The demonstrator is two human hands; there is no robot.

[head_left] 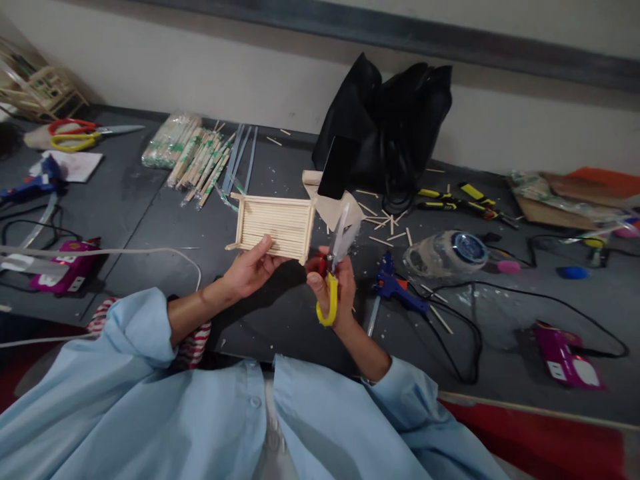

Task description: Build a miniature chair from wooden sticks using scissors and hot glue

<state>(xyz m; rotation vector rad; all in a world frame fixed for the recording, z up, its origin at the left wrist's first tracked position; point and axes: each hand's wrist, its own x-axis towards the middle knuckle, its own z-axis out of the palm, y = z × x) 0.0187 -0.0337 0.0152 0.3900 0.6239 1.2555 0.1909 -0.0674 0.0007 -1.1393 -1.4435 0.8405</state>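
My left hand (pixel 253 267) grips the lower edge of a small panel of pale wooden sticks (pixel 275 225), its thumb on the front face. The panel is rectangular, with thicker sticks framing it and ends jutting out at the left. Just right of it, my right hand (pixel 336 287) is closed around scissors (pixel 328 303) with one yellow and one red handle. Their blades point up and look blurred and parted, beside the panel's right side without touching it. Behind the blades lies a beige piece of paper or cloth with a black phone (pixel 339 167) on it.
Wrapped stick bundles (pixel 200 160) lie at the back left, loose sticks (pixel 387 223) right of centre. A black bag (pixel 385 120) stands against the wall. A blue glue gun (pixel 400 287), its black cable, a plastic jar (pixel 445 255) and pliers (pixel 450 203) are on the right.
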